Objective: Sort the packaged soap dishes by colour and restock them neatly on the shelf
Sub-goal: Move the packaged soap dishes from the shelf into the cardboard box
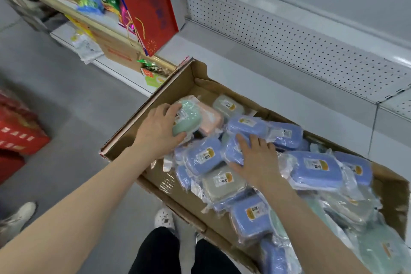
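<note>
**Item in hand.** A mint-green packaged soap dish (189, 118) sits at centre frame, at the left end of the open cardboard box (155, 100). My left hand (158, 131) grips it, with the fingers over its top and the thumb curled round its lower end. It touches a pink packaged soap dish (211, 122) just to its right. I cannot tell whether it is lifted clear of the pile.

**Other hand.** My right hand (255, 160) lies flat, fingers spread, on a blue packaged soap dish (233, 153) just right of centre. It presses on the pack and holds nothing.

**Box contents.** The colours are mixed. Blue packs are the majority, heaped from centre to lower right. A grey packaged soap dish (222, 182) lies below my right hand, and pale green packs show at the lower right corner. The packs lie at all angles, touching and overlapping.

**Shelf.** The white shelf (266, 95) runs behind the box, from centre to the right edge, with a perforated back panel (289, 40) above it. I see no soap dish placed on it.

**Progress, as judged.** The task is at an early stage. No colour groups are evident in the box and nothing has been restocked. Sorting and all shelving remain to be done.

**Surroundings.** A red gift bag (151, 11) hangs at upper centre-left, and a red carton (17, 133) stands at the left edge.
</note>
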`<state>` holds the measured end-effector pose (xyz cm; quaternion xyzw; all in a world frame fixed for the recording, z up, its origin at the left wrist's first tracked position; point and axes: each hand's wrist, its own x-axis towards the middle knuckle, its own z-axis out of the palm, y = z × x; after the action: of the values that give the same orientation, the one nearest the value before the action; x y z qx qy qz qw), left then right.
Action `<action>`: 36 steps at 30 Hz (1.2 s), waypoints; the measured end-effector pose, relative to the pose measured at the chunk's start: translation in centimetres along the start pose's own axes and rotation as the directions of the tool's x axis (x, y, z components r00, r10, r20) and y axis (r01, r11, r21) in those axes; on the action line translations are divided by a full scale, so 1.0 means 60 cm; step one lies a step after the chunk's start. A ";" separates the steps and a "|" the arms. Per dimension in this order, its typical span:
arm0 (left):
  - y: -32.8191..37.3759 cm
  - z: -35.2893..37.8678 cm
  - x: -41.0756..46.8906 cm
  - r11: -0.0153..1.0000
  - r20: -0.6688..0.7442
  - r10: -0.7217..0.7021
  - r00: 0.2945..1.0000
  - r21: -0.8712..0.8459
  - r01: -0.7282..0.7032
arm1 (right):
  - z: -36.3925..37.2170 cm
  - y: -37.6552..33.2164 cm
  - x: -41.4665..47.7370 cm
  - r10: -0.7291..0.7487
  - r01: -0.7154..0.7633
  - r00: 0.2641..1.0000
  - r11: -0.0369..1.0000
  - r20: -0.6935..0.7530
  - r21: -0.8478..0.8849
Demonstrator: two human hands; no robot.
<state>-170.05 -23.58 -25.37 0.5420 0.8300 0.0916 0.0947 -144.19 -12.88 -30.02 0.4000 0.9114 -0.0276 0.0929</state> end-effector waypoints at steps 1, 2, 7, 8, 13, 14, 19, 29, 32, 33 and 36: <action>-0.001 0.006 0.030 0.999 0.004 0.035 0.999 0.002 -0.035 | 0.003 0.000 0.002 0.005 -0.005 1.000 1.000 -0.019 0.008; -0.001 0.012 0.061 0.998 0.014 0.067 0.998 0.003 -0.067 | 0.003 -0.001 0.005 0.021 -0.020 0.999 1.000 -0.031 0.016; 0.003 0.064 0.215 0.988 0.092 0.148 0.985 0.023 -0.151 | -0.002 -0.007 0.018 0.111 -0.104 0.988 0.992 -0.110 0.067; 0.002 0.078 0.240 0.985 0.102 0.161 0.982 0.047 -0.167 | -0.004 -0.006 0.022 0.128 -0.118 0.982 0.990 -0.139 0.077; -0.019 0.138 0.308 0.937 0.123 0.305 0.944 0.137 -0.320 | -0.010 -0.004 0.055 0.247 -0.234 0.962 0.965 -0.115 0.117; -0.028 0.146 0.314 0.928 0.112 0.339 0.934 0.122 -0.352 | -0.009 -0.004 0.065 0.256 -0.246 0.963 0.963 -0.086 0.107; -0.070 0.140 0.286 0.953 0.269 0.294 0.917 -0.008 -0.303 | -0.025 -0.002 0.114 0.274 -0.275 0.957 0.962 0.094 0.000; -0.122 0.144 0.078 0.992 0.356 0.126 0.926 -0.034 -0.122 | -0.015 -0.124 0.256 -0.003 -0.003 0.995 0.998 0.099 0.059; -0.122 0.150 0.052 0.999 0.352 0.030 0.936 0.015 -0.038 | 0.024 -0.139 0.267 0.022 -0.031 0.984 0.998 0.177 0.047; -0.121 0.152 0.049 0.999 0.353 0.000 0.935 0.041 -0.016 | 0.035 -0.139 0.268 0.031 -0.042 0.982 0.998 0.186 0.055; -0.116 0.153 0.047 0.996 0.363 -0.077 0.929 0.076 0.052 | 0.048 -0.133 0.272 0.044 -0.064 0.983 0.992 0.178 0.108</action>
<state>-174.99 -23.29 -36.15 0.5248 0.8178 -0.0412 0.2326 -160.44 -6.80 -36.14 0.4252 0.8855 -0.1116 0.1507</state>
